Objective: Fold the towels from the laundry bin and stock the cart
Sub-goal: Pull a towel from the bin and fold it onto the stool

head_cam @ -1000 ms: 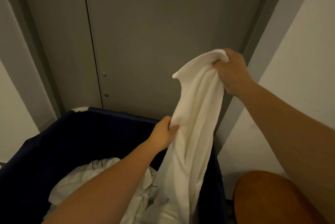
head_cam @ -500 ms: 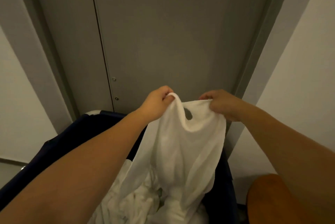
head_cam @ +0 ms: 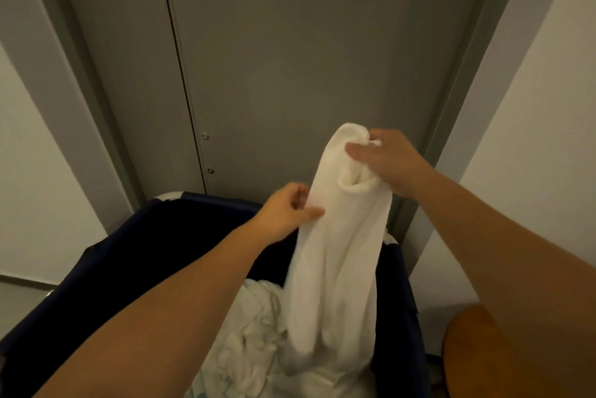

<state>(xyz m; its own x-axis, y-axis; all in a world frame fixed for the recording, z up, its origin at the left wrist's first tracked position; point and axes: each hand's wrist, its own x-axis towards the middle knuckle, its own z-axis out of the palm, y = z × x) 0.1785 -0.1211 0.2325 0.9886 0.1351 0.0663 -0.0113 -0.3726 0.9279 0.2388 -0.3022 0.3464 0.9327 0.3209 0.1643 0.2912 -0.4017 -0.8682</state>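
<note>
The top of a white towel (head_cam: 338,252) is bunched and clamped inside the curled fingers (head_cam: 354,150) of the right hand (head_cam: 393,165). Lower down, its left edge is pinched by the left hand (head_cam: 283,214). Below both hands the towel hangs into the dark laundry bin (head_cam: 145,252), over crumpled white linen (head_cam: 254,326).

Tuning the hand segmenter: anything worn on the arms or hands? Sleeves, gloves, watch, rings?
No gloves on the left hand or right hand. The left forearm and right forearm are bare to the frame edge: no sleeve, watch or band. No ring seen, but the left hand's fingers are blurred.
</note>
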